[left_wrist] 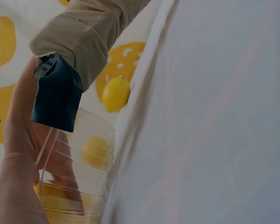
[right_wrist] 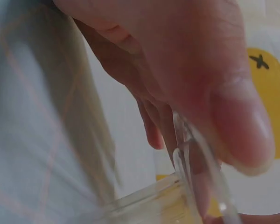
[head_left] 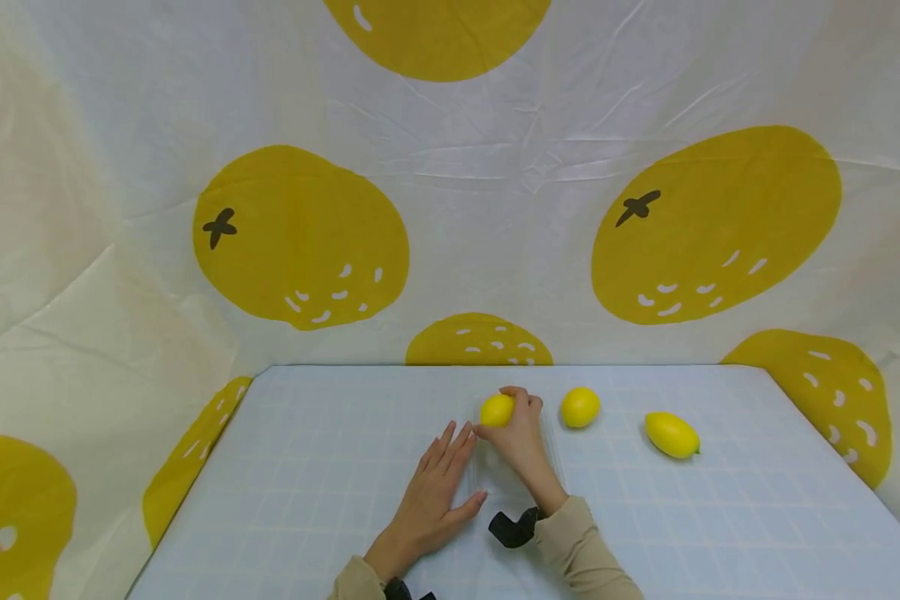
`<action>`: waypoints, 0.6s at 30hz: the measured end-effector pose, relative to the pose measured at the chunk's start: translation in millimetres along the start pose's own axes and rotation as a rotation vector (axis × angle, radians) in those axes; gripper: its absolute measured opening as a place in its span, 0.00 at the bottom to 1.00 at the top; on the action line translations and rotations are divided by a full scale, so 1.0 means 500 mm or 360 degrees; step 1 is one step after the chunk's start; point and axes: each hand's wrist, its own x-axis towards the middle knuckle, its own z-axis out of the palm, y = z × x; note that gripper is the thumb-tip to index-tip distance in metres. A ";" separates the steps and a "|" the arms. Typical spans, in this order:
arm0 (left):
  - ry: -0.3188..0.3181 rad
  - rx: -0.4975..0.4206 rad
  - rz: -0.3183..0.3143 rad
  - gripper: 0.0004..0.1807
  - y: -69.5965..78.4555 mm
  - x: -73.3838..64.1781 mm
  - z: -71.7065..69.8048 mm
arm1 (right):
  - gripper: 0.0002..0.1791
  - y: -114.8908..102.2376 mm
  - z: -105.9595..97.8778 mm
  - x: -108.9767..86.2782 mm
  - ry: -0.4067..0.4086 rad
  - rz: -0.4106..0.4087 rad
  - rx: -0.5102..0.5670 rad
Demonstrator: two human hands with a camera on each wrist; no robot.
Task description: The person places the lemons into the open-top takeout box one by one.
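Note:
My right hand [head_left: 523,442] holds a yellow lemon [head_left: 497,410] between thumb and fingers, over the far end of a clear plastic container [head_left: 492,477]. Fingers straight and thumb spread, my left hand [head_left: 437,498] lies along the container's left side, its fingertips close to the right thumb. The left wrist view shows the container's ribbed transparent wall [left_wrist: 105,179], with yellow visible through it near the right hand [left_wrist: 58,158]. Up close in the right wrist view, a thumb [right_wrist: 238,121] is beside the container's clear rim [right_wrist: 214,172]; the lemon is mostly hidden there.
Right of the container, a second lemon [head_left: 580,407] sits on the pale checked tablecloth [head_left: 307,467]. A third lemon [head_left: 672,435] lies farther right, its tip toward the lower right. Behind the table hangs a white cloth [head_left: 495,217] printed with large yellow fruit.

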 end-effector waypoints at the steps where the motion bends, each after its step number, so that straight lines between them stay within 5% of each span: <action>1: 0.0005 0.0000 0.0004 0.40 0.000 0.000 0.000 | 0.39 0.000 0.001 -0.001 0.0002 0.0007 -0.0006; 18: -0.0012 -0.0106 -0.0069 0.39 0.003 0.000 0.006 | 0.39 0.022 0.017 -0.003 -0.0009 0.0008 -0.0009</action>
